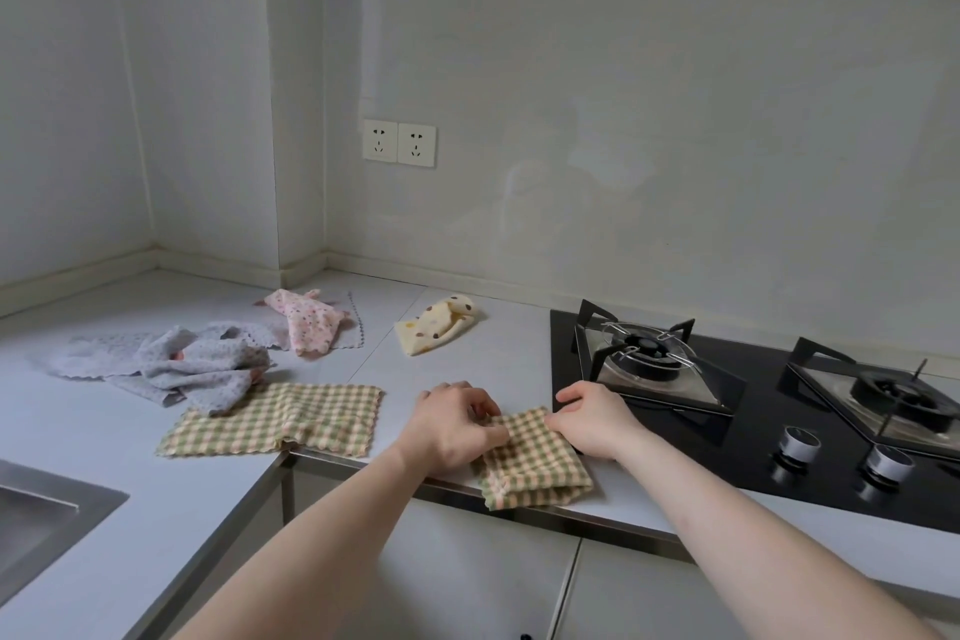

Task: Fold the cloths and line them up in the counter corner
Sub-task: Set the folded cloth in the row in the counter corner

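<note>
A green-and-cream checked cloth (535, 463), folded small, lies at the counter's front edge. My left hand (457, 426) pinches its far left corner and my right hand (597, 418) pinches its far right corner. A second checked cloth (275, 418) lies spread flat to the left. Crumpled grey cloths (182, 364) sit behind it, overlapping its left corner. A pink spotted cloth (306, 322) rests on a flat grey cloth (350, 327) near the wall. A yellow dotted cloth (436, 325) lies bunched further right.
A black gas hob (737, 437) with two burners and knobs fills the counter to the right, close to my right hand. A steel sink (47, 515) is at the lower left. Wall sockets (399, 143) sit above the counter corner (156, 270).
</note>
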`<action>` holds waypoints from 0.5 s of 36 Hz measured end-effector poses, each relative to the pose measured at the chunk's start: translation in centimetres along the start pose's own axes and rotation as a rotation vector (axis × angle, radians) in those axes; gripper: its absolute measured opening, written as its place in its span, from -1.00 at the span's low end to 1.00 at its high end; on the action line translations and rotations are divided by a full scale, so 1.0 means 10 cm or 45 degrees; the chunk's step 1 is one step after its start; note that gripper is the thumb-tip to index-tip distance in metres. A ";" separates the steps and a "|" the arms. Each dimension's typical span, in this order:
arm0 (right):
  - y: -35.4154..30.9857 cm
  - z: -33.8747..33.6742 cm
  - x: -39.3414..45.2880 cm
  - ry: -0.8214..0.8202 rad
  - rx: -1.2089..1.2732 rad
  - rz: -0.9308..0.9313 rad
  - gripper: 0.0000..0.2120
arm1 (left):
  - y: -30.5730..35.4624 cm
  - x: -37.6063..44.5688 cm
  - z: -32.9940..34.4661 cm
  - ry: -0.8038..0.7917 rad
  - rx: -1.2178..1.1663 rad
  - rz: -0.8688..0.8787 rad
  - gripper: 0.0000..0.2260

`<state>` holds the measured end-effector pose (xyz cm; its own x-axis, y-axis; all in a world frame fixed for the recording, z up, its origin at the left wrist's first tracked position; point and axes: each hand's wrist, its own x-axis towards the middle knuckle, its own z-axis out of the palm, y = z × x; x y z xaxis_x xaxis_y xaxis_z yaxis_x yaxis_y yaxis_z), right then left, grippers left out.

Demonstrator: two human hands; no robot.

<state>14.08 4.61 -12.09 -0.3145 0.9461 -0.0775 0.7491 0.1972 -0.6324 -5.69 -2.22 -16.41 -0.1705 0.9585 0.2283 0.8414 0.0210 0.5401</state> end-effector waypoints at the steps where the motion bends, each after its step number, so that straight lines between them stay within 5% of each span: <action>1: -0.01 0.00 0.01 -0.024 0.006 0.009 -0.50 | 0.00 0.00 0.01 -0.005 0.012 0.008 -0.66; 10: -0.20 -0.06 0.06 -0.311 0.088 0.218 -0.75 | -0.02 0.02 0.02 -0.004 -0.025 0.014 -0.58; 18: -0.15 -0.02 0.11 -0.272 0.663 0.038 -0.90 | -0.01 0.01 -0.04 0.029 -0.468 -0.152 -0.61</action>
<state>12.75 5.43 -11.05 -0.4488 0.8657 -0.2215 0.3902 -0.0331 -0.9201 -5.95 -2.22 -16.13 -0.2709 0.9489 0.1619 0.5755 0.0248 0.8174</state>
